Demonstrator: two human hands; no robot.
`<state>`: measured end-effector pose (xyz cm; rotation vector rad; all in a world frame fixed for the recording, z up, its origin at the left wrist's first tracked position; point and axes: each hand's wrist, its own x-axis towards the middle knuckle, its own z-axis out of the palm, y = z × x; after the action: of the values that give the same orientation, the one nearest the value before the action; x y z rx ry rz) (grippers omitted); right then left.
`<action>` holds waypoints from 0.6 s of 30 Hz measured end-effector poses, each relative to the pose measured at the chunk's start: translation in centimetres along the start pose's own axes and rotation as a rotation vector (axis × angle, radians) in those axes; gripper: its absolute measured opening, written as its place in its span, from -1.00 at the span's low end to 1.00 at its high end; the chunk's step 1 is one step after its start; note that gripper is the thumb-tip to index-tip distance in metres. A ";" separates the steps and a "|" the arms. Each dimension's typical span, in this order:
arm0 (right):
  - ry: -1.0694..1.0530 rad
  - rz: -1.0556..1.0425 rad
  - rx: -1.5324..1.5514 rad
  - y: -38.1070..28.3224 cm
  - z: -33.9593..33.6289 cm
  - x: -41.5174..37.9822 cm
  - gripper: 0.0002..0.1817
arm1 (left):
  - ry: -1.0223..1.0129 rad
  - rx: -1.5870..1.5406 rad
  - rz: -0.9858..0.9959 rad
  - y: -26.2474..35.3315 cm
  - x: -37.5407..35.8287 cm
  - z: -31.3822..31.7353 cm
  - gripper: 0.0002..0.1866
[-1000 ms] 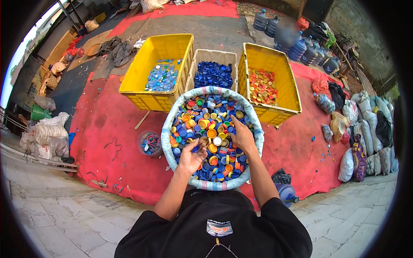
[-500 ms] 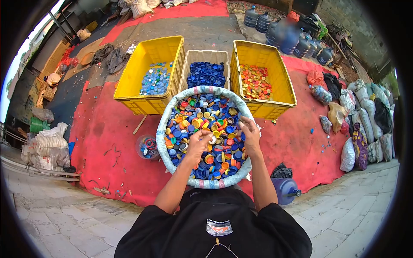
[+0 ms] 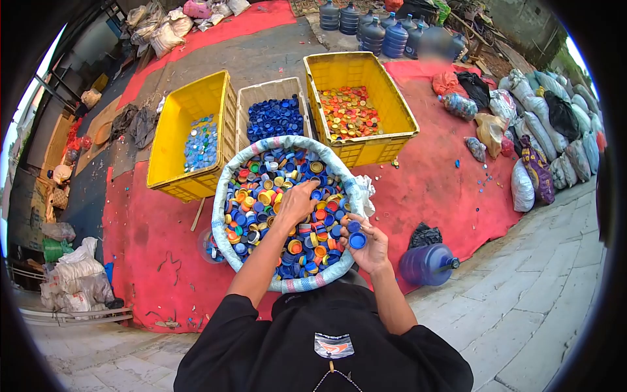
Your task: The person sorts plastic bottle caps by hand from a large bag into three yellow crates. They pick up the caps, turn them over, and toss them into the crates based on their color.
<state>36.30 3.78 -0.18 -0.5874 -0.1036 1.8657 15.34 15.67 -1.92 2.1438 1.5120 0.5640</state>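
A round sack-lined tub, its pale blue rim [image 3: 225,163] rolled outward, is heaped with mixed plastic bottle caps [image 3: 264,196] in blue, yellow, orange, red and green. Over the middle of the heap, my left hand [image 3: 297,204] reaches in with its fingers bent onto a blue cap [image 3: 317,195]. My right hand [image 3: 372,251] is turned palm up at the tub's right rim. It holds blue bottle caps [image 3: 356,240], two of them visible, against its curled fingers.
Beyond the tub stand a yellow crate [image 3: 168,150] with light blue caps, a whitish crate [image 3: 243,98] with dark blue caps and a yellow crate [image 3: 401,121] with orange-red caps. A large water bottle [image 3: 424,264] lies right. Filled sacks [image 3: 522,186] line the right side.
My view has shifted, so the tub and crates appear farther left. My right hand has drawn back from the heap to the rim and turned up, showing blue caps. My left hand reaches farther forward.
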 end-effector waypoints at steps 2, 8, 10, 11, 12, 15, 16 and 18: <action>0.006 0.020 0.014 0.2 0.2 -0.3 -0.43 | -0.070 0.053 -0.028 0.5 0.4 -0.1 -0.51; 0.009 0.055 -0.001 0.5 0.8 -0.2 -0.48 | 0.003 0.011 0.010 -0.5 0.4 1.0 -0.55; -0.004 0.062 -0.008 0.5 0.9 0.2 -0.47 | 0.048 -0.120 -0.102 -0.7 0.3 0.8 -0.56; -0.008 0.064 -0.012 0.6 1.0 0.4 -0.46 | 0.099 -0.251 -0.137 -0.8 0.2 0.7 -0.55; -0.015 0.068 -0.017 0.7 1.2 0.6 -0.45 | 0.152 -0.381 -0.172 -0.8 0.1 0.3 -0.54; 0.004 0.064 -0.015 1.2 1.4 1.5 -0.42 | 0.121 -1.106 -0.530 -0.4 -0.9 -1.8 -0.59; 0.014 0.066 -0.016 1.4 1.7 1.8 -0.36 | 0.129 -1.373 -0.537 -0.3 -1.4 -2.6 -0.61; 0.051 0.064 0.014 1.9 2.3 2.4 -0.34 | 0.106 -1.822 -0.544 -0.8 -2.7 -3.3 -0.58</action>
<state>33.05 5.72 0.37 -0.6342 -0.0384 1.9110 12.05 13.81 0.11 0.2983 0.7614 1.1508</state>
